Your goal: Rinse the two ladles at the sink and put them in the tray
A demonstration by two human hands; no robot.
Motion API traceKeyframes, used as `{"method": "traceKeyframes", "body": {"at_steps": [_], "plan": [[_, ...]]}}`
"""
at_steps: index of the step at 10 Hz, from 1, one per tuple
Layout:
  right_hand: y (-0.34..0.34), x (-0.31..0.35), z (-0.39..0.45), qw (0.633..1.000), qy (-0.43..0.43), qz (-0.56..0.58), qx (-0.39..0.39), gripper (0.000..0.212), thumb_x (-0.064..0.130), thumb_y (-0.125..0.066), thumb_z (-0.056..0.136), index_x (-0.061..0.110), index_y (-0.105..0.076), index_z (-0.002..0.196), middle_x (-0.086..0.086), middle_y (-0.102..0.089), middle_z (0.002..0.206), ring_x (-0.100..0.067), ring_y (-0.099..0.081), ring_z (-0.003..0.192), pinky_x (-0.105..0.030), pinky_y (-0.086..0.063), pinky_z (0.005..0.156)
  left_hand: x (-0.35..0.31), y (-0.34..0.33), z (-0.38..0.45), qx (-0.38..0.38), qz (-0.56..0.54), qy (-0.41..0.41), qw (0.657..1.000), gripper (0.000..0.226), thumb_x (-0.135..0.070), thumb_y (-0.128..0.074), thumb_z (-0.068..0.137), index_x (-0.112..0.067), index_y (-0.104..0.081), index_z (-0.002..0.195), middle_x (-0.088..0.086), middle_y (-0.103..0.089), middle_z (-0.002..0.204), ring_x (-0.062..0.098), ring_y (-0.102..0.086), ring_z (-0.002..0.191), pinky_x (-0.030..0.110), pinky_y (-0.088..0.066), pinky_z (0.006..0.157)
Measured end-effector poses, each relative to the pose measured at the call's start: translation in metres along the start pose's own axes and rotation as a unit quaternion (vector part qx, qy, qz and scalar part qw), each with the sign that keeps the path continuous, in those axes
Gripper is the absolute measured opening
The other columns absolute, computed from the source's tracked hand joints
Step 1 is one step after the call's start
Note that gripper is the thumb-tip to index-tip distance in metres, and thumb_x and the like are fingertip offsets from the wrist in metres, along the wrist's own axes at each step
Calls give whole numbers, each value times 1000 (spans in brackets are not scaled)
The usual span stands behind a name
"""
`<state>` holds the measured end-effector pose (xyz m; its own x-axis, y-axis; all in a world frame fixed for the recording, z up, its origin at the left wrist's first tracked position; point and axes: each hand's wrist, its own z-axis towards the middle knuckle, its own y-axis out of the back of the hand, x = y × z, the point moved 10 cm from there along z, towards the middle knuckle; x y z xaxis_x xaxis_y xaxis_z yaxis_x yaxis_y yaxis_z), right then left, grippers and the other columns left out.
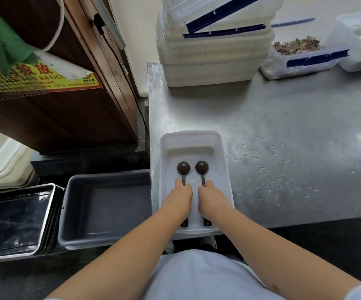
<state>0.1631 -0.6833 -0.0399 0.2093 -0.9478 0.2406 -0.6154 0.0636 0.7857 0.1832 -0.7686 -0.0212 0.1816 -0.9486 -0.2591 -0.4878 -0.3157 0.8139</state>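
Observation:
Two dark ladles lie side by side inside a white plastic tray (223, 161) at the near left corner of a steel counter. The left ladle (183, 168) and the right ladle (202, 167) have round bowls pointing away from me and black handles running toward me. My left hand (180, 197) is closed around the left ladle's handle. My right hand (211, 198) is closed around the right ladle's handle. Both handle ends stick out below my wrists near the tray's front rim. No sink is in view.
The wet steel counter (294, 148) stretches right of the tray. A stack of white lidded containers (212, 53) stands at the back, with a tub of dried scraps (296, 53) beside it. Left of the counter sit a grey bin (103, 208) and stacked metal trays (12, 221).

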Motion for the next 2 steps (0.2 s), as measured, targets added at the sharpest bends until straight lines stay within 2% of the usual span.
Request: {"method": "traceKeyframes", "body": {"at_steps": [1,2], "plan": [[2,2,-1,1000,14,-1,-5,11,6,-52,91,7,-55,102,-13,-44,120,-26,-47,75,-34,-42,68,2,3,-1,-5,-1,9,1000,33,8,-52,83,-6,-45,113,19,-38,121,28,-50,69,36,-42,62],[15,7,-8,998,43,5,-35,12,16,-56,93,9,-54,101,-10,-47,119,-23,-48,75,-33,-41,66,0,15,-4,-36,-21,6,999,41,2,-53,84,-10,-42,122,17,-35,129,24,-47,63,34,-42,55]]}}
